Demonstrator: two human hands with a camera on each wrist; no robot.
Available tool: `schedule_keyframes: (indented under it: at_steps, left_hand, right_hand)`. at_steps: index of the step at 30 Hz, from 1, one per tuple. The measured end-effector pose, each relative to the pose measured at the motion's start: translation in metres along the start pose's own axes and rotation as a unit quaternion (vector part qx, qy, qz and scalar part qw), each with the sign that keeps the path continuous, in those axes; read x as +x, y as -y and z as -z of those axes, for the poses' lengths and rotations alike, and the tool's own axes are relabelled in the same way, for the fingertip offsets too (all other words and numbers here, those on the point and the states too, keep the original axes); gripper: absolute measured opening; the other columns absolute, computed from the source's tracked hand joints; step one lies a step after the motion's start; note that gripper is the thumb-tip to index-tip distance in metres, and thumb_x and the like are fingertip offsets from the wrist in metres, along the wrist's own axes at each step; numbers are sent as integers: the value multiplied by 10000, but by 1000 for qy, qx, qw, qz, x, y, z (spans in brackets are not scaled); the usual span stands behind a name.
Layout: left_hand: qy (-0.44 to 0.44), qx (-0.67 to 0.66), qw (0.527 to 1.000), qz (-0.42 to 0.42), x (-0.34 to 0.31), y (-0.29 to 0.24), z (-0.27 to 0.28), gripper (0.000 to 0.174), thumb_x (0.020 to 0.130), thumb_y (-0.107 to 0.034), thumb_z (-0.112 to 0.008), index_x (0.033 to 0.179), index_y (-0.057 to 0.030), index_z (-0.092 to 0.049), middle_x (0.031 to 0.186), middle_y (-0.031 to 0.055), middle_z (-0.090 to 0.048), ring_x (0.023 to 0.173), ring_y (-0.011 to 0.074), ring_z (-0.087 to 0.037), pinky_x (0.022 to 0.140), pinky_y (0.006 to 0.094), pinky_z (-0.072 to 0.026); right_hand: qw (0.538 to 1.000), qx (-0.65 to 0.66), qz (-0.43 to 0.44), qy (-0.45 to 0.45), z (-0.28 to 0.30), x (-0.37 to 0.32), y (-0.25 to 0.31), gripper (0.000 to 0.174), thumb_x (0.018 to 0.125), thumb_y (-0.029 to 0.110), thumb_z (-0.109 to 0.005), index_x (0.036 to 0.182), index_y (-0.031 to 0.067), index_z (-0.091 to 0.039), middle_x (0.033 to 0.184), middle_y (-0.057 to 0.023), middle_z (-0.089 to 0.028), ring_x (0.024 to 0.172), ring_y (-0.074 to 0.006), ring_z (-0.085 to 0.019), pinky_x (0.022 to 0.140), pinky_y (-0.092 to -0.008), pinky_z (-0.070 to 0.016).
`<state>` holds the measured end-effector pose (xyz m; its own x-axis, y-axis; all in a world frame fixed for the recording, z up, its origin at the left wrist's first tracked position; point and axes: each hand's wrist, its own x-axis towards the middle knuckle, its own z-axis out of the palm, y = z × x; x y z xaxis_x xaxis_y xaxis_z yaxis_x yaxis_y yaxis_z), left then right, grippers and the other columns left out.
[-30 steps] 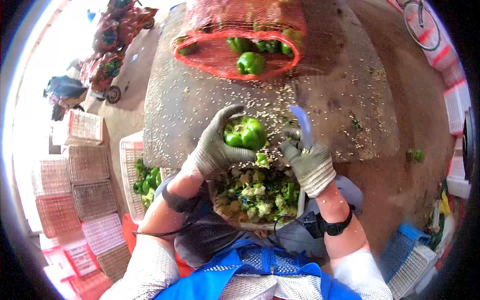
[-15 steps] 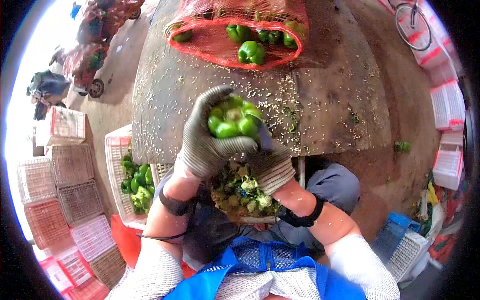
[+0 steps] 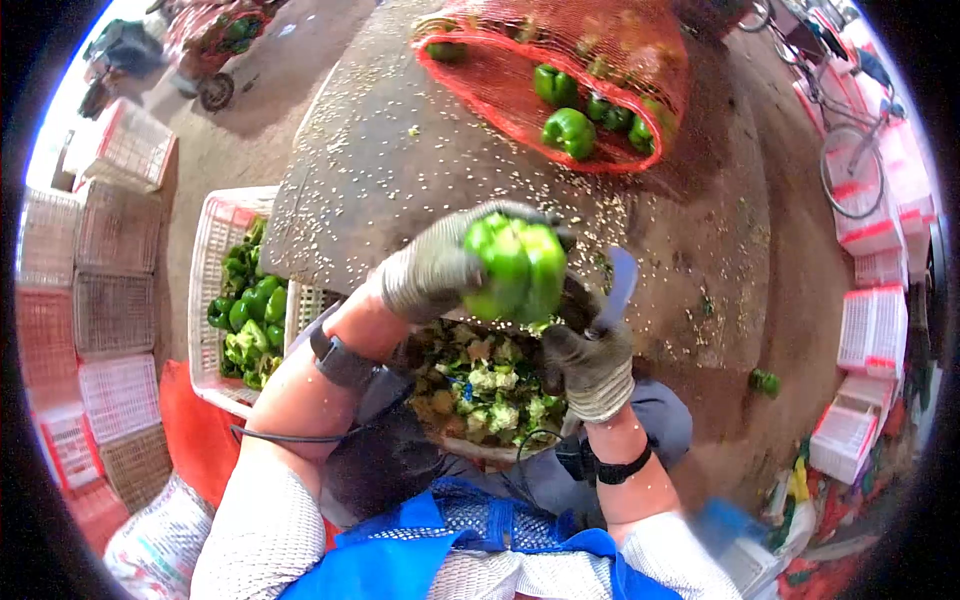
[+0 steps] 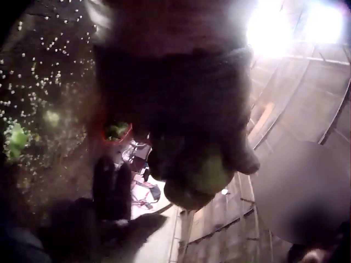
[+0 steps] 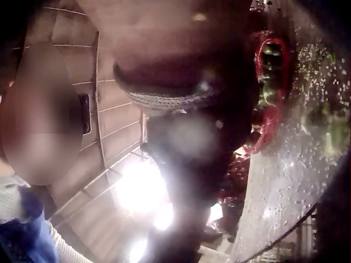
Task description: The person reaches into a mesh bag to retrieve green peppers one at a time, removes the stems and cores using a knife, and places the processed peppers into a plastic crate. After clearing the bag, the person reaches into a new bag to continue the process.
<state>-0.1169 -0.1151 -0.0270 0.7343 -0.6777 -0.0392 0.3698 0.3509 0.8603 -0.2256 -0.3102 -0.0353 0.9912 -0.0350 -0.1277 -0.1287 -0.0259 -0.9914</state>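
In the head view my gloved left hand grips a green bell pepper, slightly blurred, its side turned toward the camera. The left wrist view shows the pepper dimly among dark fingers. My gloved right hand holds a small knife, its blade pointing up and away from me, just right of the pepper; the handle is hidden in the fist. Below both hands, between the knees, sits a container of pepper cores and scraps. The right wrist view shows the right glove mostly as a dark shape.
A seed-strewn board lies in front. On it rests a red mesh bag with its mouth open and peppers inside. A white crate of green peppers stands left, with stacked crates beyond. A loose pepper lies right.
The right hand with the knife came in to the pepper's cored top, then moved back to the right. The left hand has turned the pepper over to its side. The head view has swung.
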Motion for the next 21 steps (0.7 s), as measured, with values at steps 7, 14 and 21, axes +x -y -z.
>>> schedule_keyframes:
  at_steps: [7,14,21]
  left_hand:
    - [-36,119,981,150,5,18,-23,748,828,-208,-783,1441,-23,-396,1272,76,-588,1140,157,-559,994,310,-457]
    - [-152,156,961,172,14,21,-66,778,683,-115,-849,1344,-20,-450,1157,57,-611,1051,147,-583,953,304,-486]
    - [7,226,948,225,6,21,-53,872,585,-149,-942,1318,-28,-486,1159,59,-621,1099,149,-565,958,313,-481]
  right_hand:
    - [994,-105,-1,-14,8,10,8,809,705,258,-863,1362,35,-448,1197,-137,-636,1078,-250,-630,931,-361,-501]
    - [926,-327,186,-28,8,11,-1,873,721,230,-820,1414,56,-319,1174,-194,-595,1022,-382,-630,890,-431,-519]
    - [972,-217,87,-17,14,-13,-12,874,654,392,-864,1337,59,-434,1184,-153,-601,1046,-327,-637,898,-392,-519]
